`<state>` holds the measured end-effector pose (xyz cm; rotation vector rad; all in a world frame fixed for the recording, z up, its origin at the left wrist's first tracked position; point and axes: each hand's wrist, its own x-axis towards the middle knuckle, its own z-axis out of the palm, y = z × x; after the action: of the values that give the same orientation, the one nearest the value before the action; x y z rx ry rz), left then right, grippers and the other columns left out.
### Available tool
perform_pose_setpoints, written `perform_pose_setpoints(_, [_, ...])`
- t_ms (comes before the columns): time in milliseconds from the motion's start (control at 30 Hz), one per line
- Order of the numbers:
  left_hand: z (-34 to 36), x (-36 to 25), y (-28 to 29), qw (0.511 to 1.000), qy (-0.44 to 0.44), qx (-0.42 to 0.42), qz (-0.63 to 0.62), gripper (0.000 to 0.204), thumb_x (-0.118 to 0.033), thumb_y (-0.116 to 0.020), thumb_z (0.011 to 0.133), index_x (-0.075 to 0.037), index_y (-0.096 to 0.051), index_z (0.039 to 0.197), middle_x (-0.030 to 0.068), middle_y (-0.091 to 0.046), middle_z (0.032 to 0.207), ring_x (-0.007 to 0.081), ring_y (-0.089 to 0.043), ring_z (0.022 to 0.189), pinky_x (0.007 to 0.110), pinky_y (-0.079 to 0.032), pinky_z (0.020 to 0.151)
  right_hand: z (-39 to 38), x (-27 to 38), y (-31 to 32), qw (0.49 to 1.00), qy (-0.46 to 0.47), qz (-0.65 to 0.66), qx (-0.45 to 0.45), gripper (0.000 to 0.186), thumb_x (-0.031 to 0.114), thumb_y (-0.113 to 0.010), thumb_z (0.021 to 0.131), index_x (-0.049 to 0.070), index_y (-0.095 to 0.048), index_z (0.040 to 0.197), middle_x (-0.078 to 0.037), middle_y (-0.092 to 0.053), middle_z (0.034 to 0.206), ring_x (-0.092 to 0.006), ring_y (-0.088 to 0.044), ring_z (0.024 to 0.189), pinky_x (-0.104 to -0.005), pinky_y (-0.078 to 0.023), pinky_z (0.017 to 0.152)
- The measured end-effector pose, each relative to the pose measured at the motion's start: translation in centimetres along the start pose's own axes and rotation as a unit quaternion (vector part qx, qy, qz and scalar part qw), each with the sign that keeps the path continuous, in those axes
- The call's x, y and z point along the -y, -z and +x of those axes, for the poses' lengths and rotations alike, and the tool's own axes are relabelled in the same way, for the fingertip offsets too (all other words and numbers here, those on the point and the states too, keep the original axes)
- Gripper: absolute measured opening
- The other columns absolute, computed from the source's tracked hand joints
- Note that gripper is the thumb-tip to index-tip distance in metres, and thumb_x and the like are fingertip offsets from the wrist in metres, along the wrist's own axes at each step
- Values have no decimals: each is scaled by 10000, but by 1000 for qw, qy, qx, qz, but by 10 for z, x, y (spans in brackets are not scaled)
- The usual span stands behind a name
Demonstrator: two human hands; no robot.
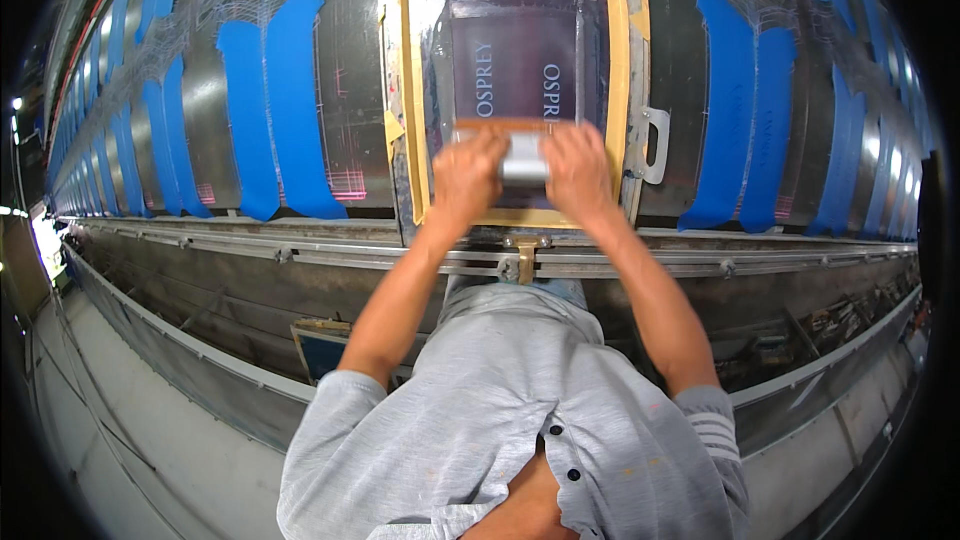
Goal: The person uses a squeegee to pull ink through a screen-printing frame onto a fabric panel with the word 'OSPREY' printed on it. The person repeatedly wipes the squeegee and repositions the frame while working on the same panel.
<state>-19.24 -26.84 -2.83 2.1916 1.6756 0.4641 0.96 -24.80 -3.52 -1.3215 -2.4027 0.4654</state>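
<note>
A squeegee (524,157) with a silver handle and an orange-brown blade edge lies across the near part of a printing screen (515,55). My left hand (468,178) is wrapped round the left end of its handle. The right end is gripped by my right hand (577,175), and both hands are slightly blurred. Dark purple mesh with pale lettering shows beyond the blade. Glossy ink or film surrounds that window, and yellow tape (617,60) lines the screen frame. My fingers hide the ends of the squeegee.
Blue fabric pieces (245,120) lie in pairs along the long dark table, with more blue pieces (730,130) on the right. A white handle (655,146) juts from the frame's right side. Metal rails (400,252) run along the table's near edge, close to my waist.
</note>
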Motion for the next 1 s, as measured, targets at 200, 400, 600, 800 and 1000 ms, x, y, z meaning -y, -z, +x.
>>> perform_pose_setpoints(200, [-31, 1, 5, 996, 17, 88, -25, 381, 7, -708, 670, -119, -780, 1022, 110, -759, 974, 316, -740, 847, 433, -591, 722, -27, 19, 9, 994, -23, -7, 106, 262, 35, -709, 716, 70, -728, 974, -104, -661, 972, -277, -614, 1092, -537, -405, 1079])
perform_pose_setpoints(400, [163, 49, 34, 995, 30, 69, 60, 289, -84, -676, 762, -207, -822, 980, 160, -746, 804, 357, -733, 729, 468, -589, 680, 150, -77, 30, 993, -11, -70, 90, 157, 102, -587, 849, 103, -737, 897, -114, -728, 939, -308, -651, 1002, -511, -476, 925])
perform_pose_setpoints(600, [174, 59, 29, 998, -40, -22, 40, 238, -73, -684, 734, -167, -781, 930, 127, -739, 853, 339, -727, 766, 458, -571, 646, 160, -84, 17, 998, 22, -55, -38, 113, 71, -649, 789, 106, -709, 877, -79, -692, 896, -301, -631, 976, -478, -472, 919])
perform_pose_setpoints(800, [18, 4, 2, 1000, -3, 3, 10, 479, 70, -696, 644, -91, -739, 1093, 115, -754, 1116, 299, -738, 968, 413, -589, 774, 16, -10, 5, 1000, -4, 1, 16, 236, -19, -681, 712, 45, -666, 938, -115, -628, 963, -306, -610, 1063, -538, -427, 1073])
perform_pose_setpoints(1000, [-57, 2, -24, 1000, -1, 7, 7, 519, 56, -720, 607, -69, -718, 1111, 86, -746, 1123, 287, -720, 1044, 411, -567, 862, -45, 20, -18, 996, -25, 72, 48, 273, 143, -759, 772, 29, -683, 1008, -122, -640, 981, -325, -612, 1041, -554, -415, 1080])
